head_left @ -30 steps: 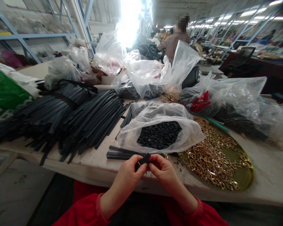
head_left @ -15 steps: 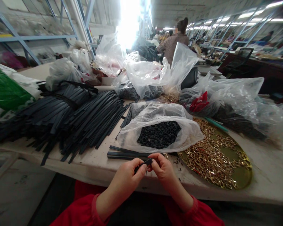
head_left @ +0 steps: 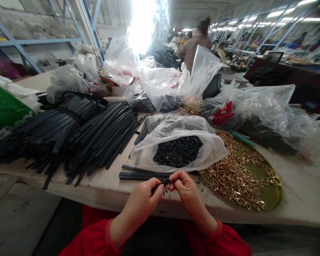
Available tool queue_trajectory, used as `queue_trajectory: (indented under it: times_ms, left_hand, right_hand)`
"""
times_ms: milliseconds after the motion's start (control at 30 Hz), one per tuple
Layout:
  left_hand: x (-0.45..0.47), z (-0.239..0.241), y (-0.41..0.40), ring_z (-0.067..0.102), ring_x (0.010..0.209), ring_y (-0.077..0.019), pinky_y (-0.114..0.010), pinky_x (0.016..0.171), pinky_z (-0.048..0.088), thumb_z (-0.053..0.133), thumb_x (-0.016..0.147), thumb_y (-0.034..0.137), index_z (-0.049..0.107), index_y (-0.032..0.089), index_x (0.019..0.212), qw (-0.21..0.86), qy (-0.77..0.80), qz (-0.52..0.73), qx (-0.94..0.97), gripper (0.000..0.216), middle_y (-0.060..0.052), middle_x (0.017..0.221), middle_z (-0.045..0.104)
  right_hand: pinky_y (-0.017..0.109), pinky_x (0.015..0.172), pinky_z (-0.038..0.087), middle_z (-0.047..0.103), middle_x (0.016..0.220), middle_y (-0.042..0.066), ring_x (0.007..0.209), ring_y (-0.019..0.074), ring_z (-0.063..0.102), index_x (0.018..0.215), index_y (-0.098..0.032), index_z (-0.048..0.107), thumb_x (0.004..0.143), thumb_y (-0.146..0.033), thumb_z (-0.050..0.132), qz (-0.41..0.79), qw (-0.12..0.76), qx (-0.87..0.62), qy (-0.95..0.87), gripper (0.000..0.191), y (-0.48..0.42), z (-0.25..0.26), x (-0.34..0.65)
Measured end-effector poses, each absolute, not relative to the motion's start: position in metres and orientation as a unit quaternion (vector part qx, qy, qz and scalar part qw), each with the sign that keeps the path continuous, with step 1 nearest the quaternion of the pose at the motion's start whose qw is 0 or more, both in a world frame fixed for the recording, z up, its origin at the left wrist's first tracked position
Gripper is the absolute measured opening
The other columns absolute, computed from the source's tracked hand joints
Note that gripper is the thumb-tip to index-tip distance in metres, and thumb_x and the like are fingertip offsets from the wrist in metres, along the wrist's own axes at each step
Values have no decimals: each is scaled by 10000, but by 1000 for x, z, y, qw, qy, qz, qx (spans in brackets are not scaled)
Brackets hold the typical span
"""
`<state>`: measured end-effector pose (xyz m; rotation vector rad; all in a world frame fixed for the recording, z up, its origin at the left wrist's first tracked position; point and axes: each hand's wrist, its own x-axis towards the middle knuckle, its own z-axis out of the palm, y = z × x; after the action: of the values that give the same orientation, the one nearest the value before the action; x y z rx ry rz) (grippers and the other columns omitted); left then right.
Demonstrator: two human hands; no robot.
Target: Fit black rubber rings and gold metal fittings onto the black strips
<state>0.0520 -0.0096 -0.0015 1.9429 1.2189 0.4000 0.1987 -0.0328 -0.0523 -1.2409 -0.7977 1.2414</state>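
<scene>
A short black strap piece is pinched between both hands at the table's front edge. My left hand grips its lower end and my right hand grips its upper end; all fingers are curled. Just beyond the hands lie two or three loose black straps. Behind them an open clear bag holds small black parts. A round gold tray with several gold metal links sits to the right.
A big heap of long black straps covers the table's left half. Clear plastic bags of parts crowd the back and right. A green bag lies far left. A person stands behind. Blue shelving rises at the left.
The strap piece has tipped from nearly upright to lying flatter between the fingertips. Both hands stay at the table's front edge, pressed closer round it.
</scene>
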Motion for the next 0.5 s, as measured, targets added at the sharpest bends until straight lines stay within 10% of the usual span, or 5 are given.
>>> queue_trajectory:
  times_ms: [500]
  left_hand:
    - [53, -7, -6, 455, 538, -106, -197, 517, 326, 417, 803, 311, 545, 162, 656, 474, 501, 183, 701, 245, 41, 564, 498]
  right_hand:
    - [198, 527, 387, 512, 609, -74, 531, 76, 479, 716, -195, 517, 612, -222, 671, 552, 592, -506, -298, 187, -36, -39, 193]
